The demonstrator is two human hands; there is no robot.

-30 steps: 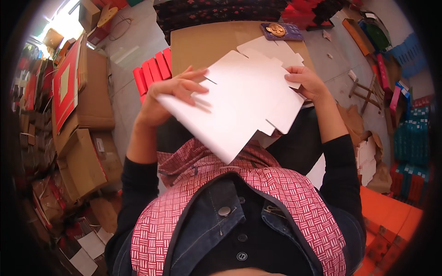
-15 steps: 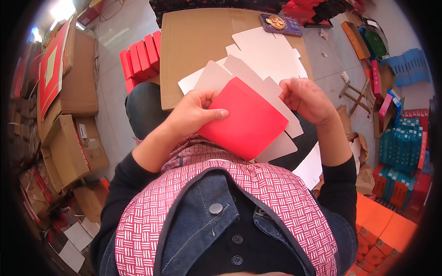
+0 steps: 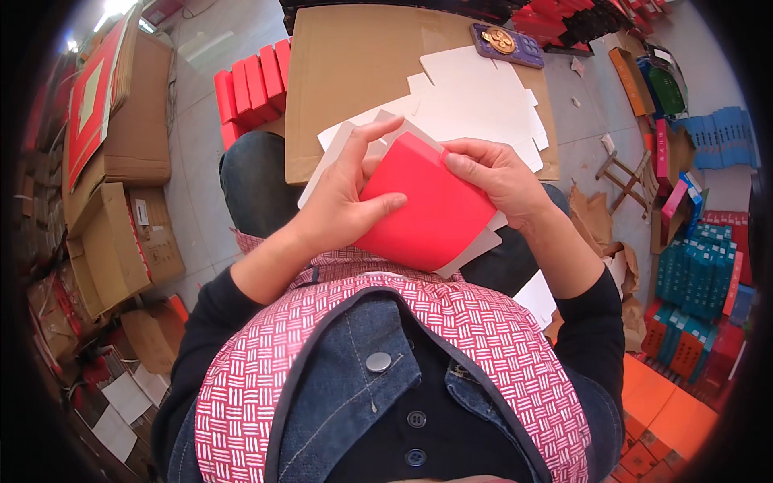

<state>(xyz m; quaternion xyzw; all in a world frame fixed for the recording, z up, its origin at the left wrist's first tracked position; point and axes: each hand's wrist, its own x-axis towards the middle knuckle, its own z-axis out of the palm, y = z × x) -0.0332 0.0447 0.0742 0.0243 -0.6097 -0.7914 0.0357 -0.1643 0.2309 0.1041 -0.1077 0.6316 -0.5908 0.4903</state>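
Observation:
In front of my lap is a red cardboard box blank (image 3: 431, 205), tilted, with its grey flaps spread out past the red panel. My left hand (image 3: 342, 189) grips its left side, thumb on the red face and index finger stretched along the far flaps. At its far right edge, my right hand (image 3: 503, 177) pinches the card between thumb and fingers; those fingertips are partly hidden behind it. Just beyond lie flat white card blanks (image 3: 471, 97) with cut tabs, overlapping on a brown carton (image 3: 354, 52).
A phone in a purple case (image 3: 507, 44) with a gold ornament rests at the carton's far right. Several red boxes (image 3: 258, 80) stand left of the carton. An open carton (image 3: 109, 249) is farther left, a small wooden stool (image 3: 624, 177) right. Orange boxes (image 3: 664, 402) fill the lower right.
My right hand, which was apart at the blank's right, has come in and taken its far edge. My left index finger has stretched out over the flaps, and the red panel now bends slightly.

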